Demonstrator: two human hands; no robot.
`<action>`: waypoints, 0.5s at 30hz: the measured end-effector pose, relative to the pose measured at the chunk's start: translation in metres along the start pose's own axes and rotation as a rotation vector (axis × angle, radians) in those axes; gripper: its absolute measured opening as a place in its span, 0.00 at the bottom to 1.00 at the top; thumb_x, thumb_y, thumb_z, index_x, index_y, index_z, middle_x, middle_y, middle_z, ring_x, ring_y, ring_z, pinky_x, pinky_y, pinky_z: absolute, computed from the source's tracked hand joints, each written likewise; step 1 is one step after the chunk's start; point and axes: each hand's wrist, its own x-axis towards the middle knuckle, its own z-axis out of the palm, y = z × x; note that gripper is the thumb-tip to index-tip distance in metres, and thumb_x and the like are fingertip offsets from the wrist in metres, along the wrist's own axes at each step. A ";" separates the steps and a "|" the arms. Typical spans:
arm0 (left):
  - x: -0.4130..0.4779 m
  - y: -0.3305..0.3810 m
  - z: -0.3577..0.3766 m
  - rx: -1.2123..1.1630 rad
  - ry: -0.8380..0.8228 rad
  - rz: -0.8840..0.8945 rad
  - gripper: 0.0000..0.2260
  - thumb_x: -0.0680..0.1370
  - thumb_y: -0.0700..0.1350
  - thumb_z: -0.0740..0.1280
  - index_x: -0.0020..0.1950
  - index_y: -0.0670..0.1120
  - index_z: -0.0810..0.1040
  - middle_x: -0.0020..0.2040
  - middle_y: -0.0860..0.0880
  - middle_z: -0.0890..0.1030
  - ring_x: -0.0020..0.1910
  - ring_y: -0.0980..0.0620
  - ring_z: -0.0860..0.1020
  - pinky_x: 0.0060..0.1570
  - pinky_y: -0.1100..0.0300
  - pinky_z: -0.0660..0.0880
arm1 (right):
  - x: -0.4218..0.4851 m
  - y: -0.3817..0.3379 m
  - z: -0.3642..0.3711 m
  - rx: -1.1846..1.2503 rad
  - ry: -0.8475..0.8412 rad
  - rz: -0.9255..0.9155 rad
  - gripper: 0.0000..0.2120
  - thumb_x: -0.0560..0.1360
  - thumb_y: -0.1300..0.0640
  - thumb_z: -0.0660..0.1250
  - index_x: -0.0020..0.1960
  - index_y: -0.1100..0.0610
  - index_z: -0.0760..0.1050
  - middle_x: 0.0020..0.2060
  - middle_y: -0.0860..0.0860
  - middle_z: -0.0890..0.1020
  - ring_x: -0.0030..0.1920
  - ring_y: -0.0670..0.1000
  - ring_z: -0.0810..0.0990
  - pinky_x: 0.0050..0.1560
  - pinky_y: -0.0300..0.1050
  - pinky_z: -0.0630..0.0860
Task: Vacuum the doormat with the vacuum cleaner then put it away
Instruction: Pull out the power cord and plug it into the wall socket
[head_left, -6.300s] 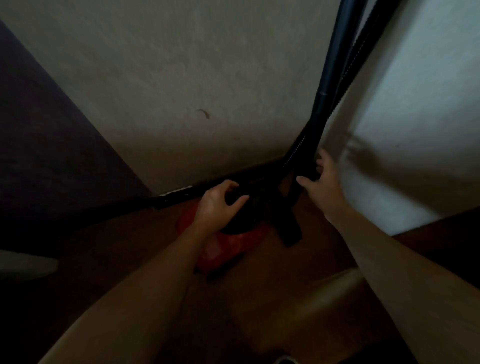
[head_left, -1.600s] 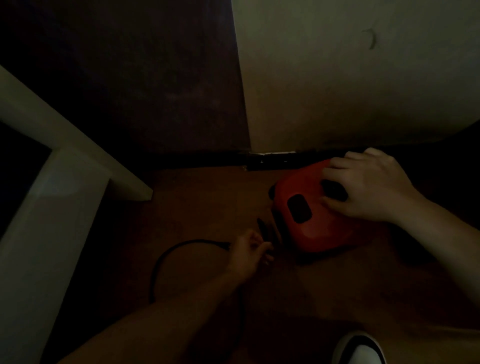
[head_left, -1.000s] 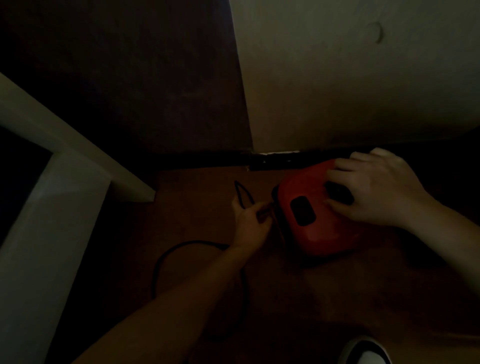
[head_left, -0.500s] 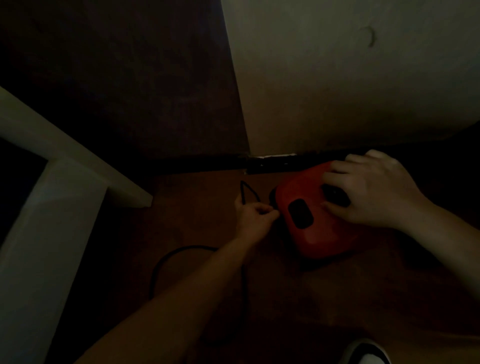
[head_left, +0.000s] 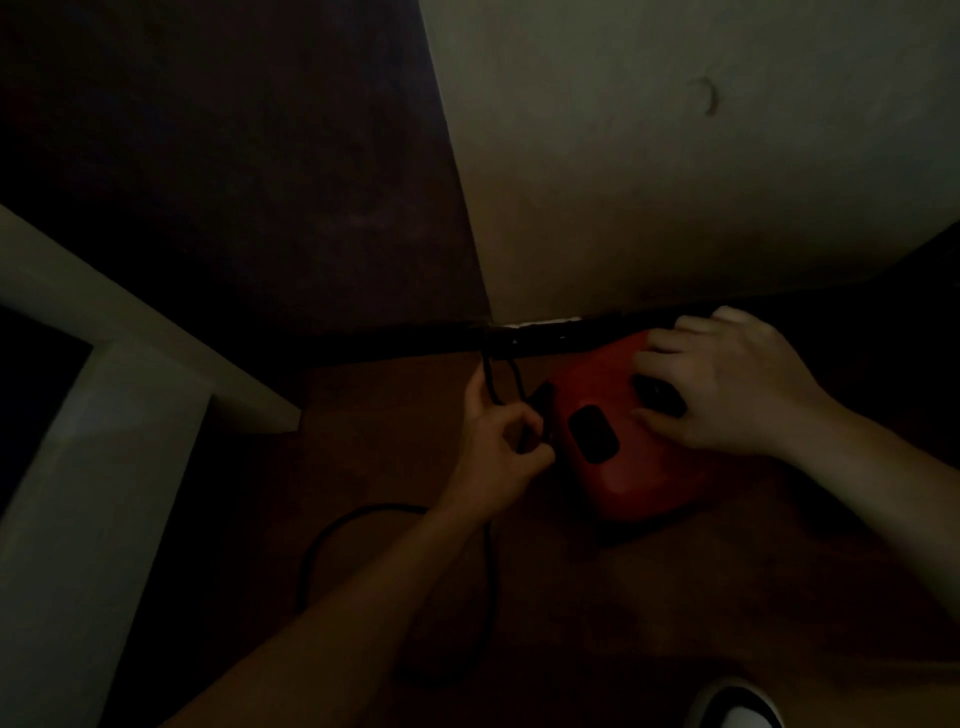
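Note:
The red vacuum cleaner body (head_left: 623, 467) lies on the dim wooden floor against a black skirting board. My right hand (head_left: 727, 384) rests on its top, fingers curled around a black handle or button. My left hand (head_left: 498, 441) is closed on the black power cord (head_left: 332, 530) right beside the vacuum's left end, with a small loop of cord sticking up above the fist. The rest of the cord curves in an arc on the floor beneath my left forearm. No doormat is in view.
A pale wall (head_left: 675, 182) rises behind the vacuum, with a dark door or panel (head_left: 260, 182) to its left. A white frame or furniture piece (head_left: 104, 441) fills the left side. A shoe tip (head_left: 737, 706) shows at the bottom right.
Since 6.3 s ago my hands left the hose and wand. Over the last second my left hand brought the cord up to the vacuum's end and the loop above it grew.

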 end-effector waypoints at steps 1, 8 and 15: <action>-0.001 0.001 0.000 -0.032 -0.019 0.014 0.09 0.67 0.42 0.74 0.38 0.54 0.77 0.76 0.56 0.50 0.78 0.57 0.48 0.65 0.62 0.68 | 0.000 0.000 0.000 -0.001 0.008 0.002 0.18 0.69 0.38 0.64 0.46 0.51 0.81 0.40 0.49 0.81 0.41 0.56 0.80 0.42 0.49 0.69; -0.031 -0.005 0.022 -0.075 0.048 -0.165 0.08 0.73 0.45 0.75 0.44 0.47 0.76 0.66 0.42 0.68 0.65 0.51 0.71 0.59 0.61 0.73 | 0.000 -0.002 -0.002 0.011 0.007 0.008 0.20 0.70 0.36 0.61 0.46 0.50 0.81 0.40 0.48 0.80 0.41 0.55 0.79 0.43 0.49 0.70; -0.052 0.004 0.031 0.237 0.112 -0.175 0.13 0.81 0.48 0.65 0.66 0.50 0.72 0.65 0.47 0.67 0.60 0.53 0.70 0.59 0.57 0.71 | 0.002 -0.002 -0.003 -0.009 -0.017 0.016 0.17 0.67 0.40 0.74 0.48 0.51 0.82 0.41 0.49 0.81 0.42 0.56 0.80 0.43 0.49 0.72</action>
